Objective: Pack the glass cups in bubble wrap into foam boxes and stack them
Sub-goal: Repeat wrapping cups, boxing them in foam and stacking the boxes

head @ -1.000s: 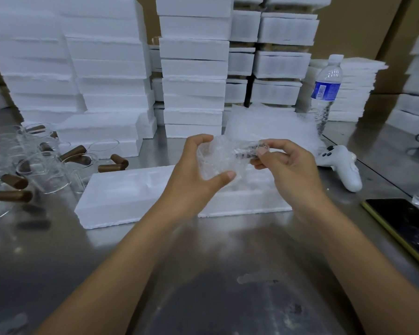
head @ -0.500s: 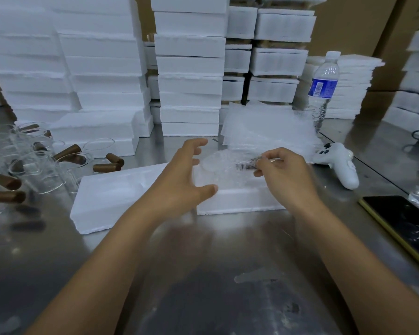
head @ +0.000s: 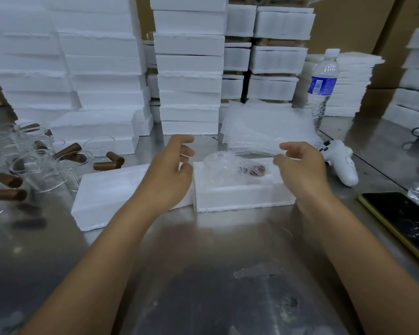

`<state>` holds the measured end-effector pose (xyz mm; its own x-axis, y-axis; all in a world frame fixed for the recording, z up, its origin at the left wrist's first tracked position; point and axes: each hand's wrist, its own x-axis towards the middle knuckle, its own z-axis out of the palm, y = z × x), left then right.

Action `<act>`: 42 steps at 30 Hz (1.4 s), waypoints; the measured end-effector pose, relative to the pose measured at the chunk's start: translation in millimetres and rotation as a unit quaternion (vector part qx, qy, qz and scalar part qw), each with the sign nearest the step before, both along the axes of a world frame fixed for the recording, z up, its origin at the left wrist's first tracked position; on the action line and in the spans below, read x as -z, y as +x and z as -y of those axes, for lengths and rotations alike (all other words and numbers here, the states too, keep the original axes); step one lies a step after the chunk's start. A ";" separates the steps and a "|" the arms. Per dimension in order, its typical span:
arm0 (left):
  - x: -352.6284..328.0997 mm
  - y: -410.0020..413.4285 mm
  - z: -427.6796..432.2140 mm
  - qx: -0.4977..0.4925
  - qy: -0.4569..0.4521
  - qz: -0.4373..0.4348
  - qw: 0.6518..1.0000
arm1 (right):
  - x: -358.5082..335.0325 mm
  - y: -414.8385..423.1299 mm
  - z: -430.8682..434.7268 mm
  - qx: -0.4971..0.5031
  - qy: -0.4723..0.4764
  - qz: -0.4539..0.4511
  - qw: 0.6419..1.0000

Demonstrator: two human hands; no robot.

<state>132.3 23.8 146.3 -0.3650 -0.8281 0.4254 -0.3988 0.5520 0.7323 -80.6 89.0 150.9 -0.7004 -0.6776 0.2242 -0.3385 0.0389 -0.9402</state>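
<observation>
- On the steel bench (head: 215, 250), the bubble-wrapped glass cup (head: 224, 164) lies on its side in the open foam box (head: 240, 198), brown handle toward the right, likely so the recess cradles it.
- Left hand (head: 172, 172) and right hand (head: 300, 168) hover either side of the box, fingers loosely spread, gripping nothing.
- A matching foam half (head: 111, 192) lies against the box's left side, probably the lid kept within reach.
- Bubble wrap sheets (head: 264, 126) sit just behind.
- Bare glass cups (head: 41, 165) wait far left.
- Stacked foam boxes (head: 189, 68) line the back.
</observation>
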 end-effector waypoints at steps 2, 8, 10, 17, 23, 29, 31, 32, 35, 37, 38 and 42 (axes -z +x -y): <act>1.9 1.1 1.5 -0.054 -0.015 0.022 0.998 | 0.2 -4.7 1.2 0.020 0.014 0.038 0.999; 6.8 3.3 -2.1 -0.132 0.038 0.162 0.977 | 6.2 -8.9 2.1 0.017 0.077 0.060 0.995; 6.5 2.4 -5.3 -0.146 0.031 0.204 0.968 | 5.8 -10.8 2.0 0.022 0.085 0.063 0.994; 2.6 -0.5 -15.2 -0.140 0.031 0.191 0.971 | -0.5 -23.6 -3.1 0.034 0.081 0.066 0.994; -15.1 1.3 -33.4 -0.189 -0.128 0.144 0.963 | 2.2 -23.9 -3.4 0.045 0.076 0.057 0.994; -39.9 8.5 -55.5 -0.183 -0.306 -0.096 0.929 | 6.1 -20.0 -1.2 0.040 0.098 -0.034 0.994; -44.1 10.2 -56.1 -0.116 -0.317 -0.216 0.916 | 7.5 -18.2 -0.6 0.029 0.103 -0.058 0.993; -46.0 11.7 -54.5 -0.083 -0.302 -0.270 0.911 | 7.9 -17.3 -0.2 0.021 0.101 -0.059 0.993; -52.8 17.6 -47.7 -0.063 -0.208 -0.404 0.889 | 7.6 -15.8 1.2 0.001 0.094 -0.025 0.995; -55.6 20.2 -41.9 -0.055 -0.090 -0.500 0.859 | 5.7 -12.9 0.4 -0.010 0.083 0.008 0.996; -55.6 20.3 -38.0 -0.036 -0.019 -0.548 0.836 | 4.6 -11.4 0.1 -0.011 0.070 0.018 0.997; -48.4 11.5 -25.5 0.079 0.243 -0.650 0.715 | -6.2 -6.6 -0.3 -0.008 -0.046 0.058 0.997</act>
